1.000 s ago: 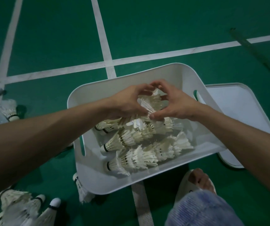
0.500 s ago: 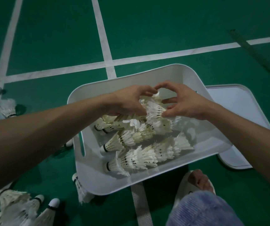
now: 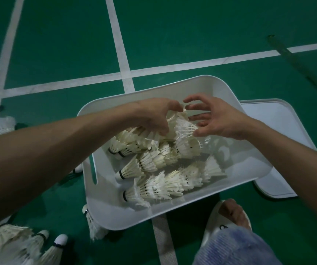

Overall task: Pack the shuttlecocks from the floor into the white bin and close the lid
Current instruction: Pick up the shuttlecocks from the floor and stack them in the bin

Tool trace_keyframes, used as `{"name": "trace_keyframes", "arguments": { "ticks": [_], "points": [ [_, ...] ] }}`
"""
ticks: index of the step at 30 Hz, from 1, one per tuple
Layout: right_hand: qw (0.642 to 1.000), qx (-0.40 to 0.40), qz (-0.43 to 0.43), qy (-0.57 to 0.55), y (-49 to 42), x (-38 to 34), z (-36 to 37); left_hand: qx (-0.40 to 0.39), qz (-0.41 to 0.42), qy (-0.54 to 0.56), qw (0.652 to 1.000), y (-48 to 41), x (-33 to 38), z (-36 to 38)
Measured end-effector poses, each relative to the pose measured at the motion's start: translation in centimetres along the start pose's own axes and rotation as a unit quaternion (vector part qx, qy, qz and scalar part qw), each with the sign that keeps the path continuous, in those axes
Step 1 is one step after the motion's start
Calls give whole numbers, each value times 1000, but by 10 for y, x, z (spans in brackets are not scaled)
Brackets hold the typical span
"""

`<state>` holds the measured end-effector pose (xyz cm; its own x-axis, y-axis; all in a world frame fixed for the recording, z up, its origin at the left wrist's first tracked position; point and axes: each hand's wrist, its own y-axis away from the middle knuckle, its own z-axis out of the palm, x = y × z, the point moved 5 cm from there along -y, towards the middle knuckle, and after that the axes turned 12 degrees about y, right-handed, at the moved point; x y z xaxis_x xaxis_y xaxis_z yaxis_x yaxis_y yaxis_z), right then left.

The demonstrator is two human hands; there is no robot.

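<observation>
Shuttlecocks [image 3: 153, 165] lie packed in the white bin [image 3: 115, 217] in nested rows on their sides, cork ends toward 9 o'clock, feathers toward 3. One more run, the top stack [image 3: 184, 127], sits raised over the heap at the bin's 12 o'clock end. Left hand [image 3: 150, 115] comes in from 9 o'clock; its grip is curled down over the top stack, fingertips pressed into the feathers. Right hand [image 3: 217, 119] comes in from 4 o'clock with its grip spread, fingers apart and loosely bent, the thumb just touching the feather skirt and nothing pinched. The bin stands open on the green floor [image 3: 173, 35] astride a white court line [image 3: 119, 44]. The lid [image 3: 272, 127] lies flat at the bin's 3 o'clock, and the bin's edge overlaps it in view. Loose shuttlecocks [image 3: 23, 247] cluster on the floor at 7 o'clock of the bin, with a few more out at 9 o'clock near the frame edge — and a single shuttlecock [image 3: 94, 224] lies against the bin's 7 o'clock corner. A foot in a white sandal [image 3: 230, 217] is planted at 5 o'clock, just beside the bin. A dark rod [image 3: 297, 60] lies across the floor at 2 o'clock, well apart.
</observation>
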<state>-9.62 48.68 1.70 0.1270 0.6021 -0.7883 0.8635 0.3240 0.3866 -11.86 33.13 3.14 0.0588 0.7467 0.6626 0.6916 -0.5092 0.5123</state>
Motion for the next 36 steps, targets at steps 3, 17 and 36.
{"name": "trace_keyframes", "arguments": {
  "ticks": [3, 17, 36],
  "points": [
    [999, 26, 9, 18, 4, -2, -8, 10, -14, -24, 1000, 0, 3, -3],
    [995, 74, 67, -26, -1, 8, -2, -19, 1, -166, 986, -20, 1, 8],
    [957, 274, 84, 32, 22, 3, -7, 28, 3, -187, 982, -9, 9, 7]
  ]
}}
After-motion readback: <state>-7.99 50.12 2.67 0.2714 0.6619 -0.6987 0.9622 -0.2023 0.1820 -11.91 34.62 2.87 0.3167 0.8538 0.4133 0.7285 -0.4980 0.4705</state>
